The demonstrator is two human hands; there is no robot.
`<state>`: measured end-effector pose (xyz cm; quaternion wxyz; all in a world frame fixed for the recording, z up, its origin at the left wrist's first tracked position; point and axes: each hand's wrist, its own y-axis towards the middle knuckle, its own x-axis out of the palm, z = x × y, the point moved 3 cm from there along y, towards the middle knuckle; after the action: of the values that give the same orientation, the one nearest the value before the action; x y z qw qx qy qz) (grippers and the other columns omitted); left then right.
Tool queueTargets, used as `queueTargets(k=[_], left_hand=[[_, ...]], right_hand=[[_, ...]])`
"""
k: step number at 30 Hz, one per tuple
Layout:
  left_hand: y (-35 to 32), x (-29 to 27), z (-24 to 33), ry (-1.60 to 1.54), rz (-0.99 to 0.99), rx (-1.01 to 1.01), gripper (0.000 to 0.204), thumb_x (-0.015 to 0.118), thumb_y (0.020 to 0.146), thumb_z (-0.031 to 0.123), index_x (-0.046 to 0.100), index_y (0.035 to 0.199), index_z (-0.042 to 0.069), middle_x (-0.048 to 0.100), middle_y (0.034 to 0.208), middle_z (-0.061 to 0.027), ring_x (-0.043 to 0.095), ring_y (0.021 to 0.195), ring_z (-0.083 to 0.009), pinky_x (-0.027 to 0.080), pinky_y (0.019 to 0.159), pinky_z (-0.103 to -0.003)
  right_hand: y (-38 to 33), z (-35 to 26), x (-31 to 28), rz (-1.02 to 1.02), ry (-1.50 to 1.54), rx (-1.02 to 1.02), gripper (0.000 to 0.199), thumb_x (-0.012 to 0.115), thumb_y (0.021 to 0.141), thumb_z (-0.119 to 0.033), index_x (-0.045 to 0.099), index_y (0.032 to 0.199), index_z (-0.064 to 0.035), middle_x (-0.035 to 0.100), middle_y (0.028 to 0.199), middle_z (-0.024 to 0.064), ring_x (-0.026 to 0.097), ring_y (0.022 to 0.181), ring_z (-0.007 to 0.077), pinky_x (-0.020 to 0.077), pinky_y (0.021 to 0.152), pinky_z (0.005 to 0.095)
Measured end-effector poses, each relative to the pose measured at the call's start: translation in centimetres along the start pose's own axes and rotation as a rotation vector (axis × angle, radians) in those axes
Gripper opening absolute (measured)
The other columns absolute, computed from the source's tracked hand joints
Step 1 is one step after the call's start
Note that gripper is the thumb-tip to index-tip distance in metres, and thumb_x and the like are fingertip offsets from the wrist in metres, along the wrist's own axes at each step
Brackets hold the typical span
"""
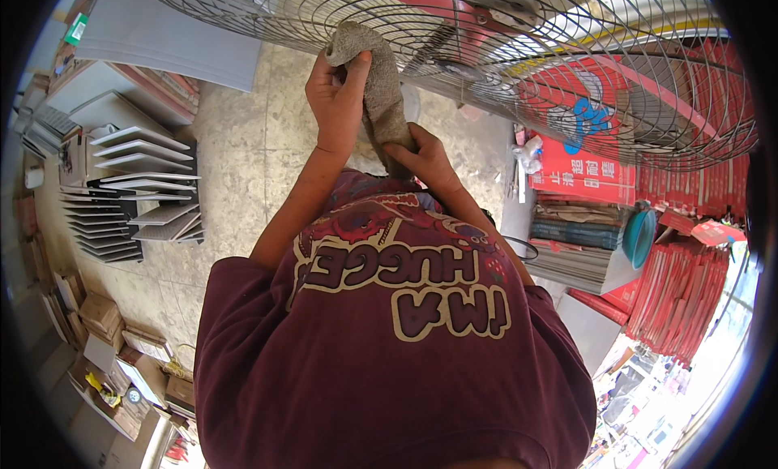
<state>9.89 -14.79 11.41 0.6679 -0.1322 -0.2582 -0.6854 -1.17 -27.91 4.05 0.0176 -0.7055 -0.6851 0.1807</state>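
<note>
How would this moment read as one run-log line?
left hand: pinching cloth near upper end | right hand: gripping cloth lower down | cloth: grey-brown, folded at top | fan: ahead

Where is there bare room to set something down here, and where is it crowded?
Bare floor shows between the light panels and the left forearm. It is crowded ahead, where the fan cage appears near the cloth in the left hand and right hand, and at right, among stacked red packages.

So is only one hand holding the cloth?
No, the left hand pinches the cloth near one end, while the right hand grips it lower in the picture.
</note>
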Motion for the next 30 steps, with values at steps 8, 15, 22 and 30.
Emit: queueTargets(k=[8, 15, 22, 30], left_hand=[[-2.6, 2.8, -2.0, 0.422, -0.470, 0.050, 0.016, 0.066, 0.079, 0.007, 0.059, 0.093, 0.003, 0.056, 0.080, 0.0035, 0.048, 0.068, -0.0037, 0.040, 0.060, -0.019], [-0.9, 1.7, -1.6, 0.230, -0.274, 0.002, 0.018, 0.069, 0.078, 0.011, 0.061, 0.091, 0.001, 0.059, 0.074, 0.0012, 0.049, 0.066, -0.0042, 0.041, 0.057, -0.022], [0.2, 0.1, 1.3, 0.009, -0.058, -0.078, 0.015, 0.067, 0.081, 0.009, 0.061, 0.092, 0.000, 0.057, 0.078, 0.0038, 0.046, 0.070, -0.0025, 0.038, 0.062, -0.018], [1.3, -2.4, 1.4, -0.138, 0.096, 0.036, 0.017, 0.060, 0.085, 0.007, 0.060, 0.101, 0.002, 0.061, 0.096, -0.0021, 0.054, 0.087, -0.0085, 0.040, 0.081, -0.022]], right_hand=[[0.0, 0.3, 0.2, 0.027, 0.130, -0.017, 0.034, 0.070, 0.076, -0.023, 0.056, 0.094, 0.0021, 0.059, 0.075, 0.0067, 0.051, 0.069, 0.0095, 0.0453, 0.063, 0.0274], [0.2, 0.2, 0.2, 0.023, 0.085, -0.034, 0.035, 0.070, 0.076, -0.022, 0.056, 0.097, 0.0014, 0.061, 0.078, 0.0079, 0.054, 0.070, 0.0108, 0.0459, 0.065, 0.0279], [0.2, -0.2, 0.2, -0.002, 0.038, -0.025, 0.035, 0.070, 0.076, -0.021, 0.056, 0.099, 0.0011, 0.061, 0.079, 0.0071, 0.052, 0.073, 0.0089, 0.0449, 0.066, 0.0264], [0.0, -1.9, 0.5, -0.030, 0.191, -0.069, 0.032, 0.070, 0.077, -0.018, 0.056, 0.099, 0.0002, 0.059, 0.080, 0.0030, 0.050, 0.074, 0.0073, 0.0441, 0.065, 0.0245]])
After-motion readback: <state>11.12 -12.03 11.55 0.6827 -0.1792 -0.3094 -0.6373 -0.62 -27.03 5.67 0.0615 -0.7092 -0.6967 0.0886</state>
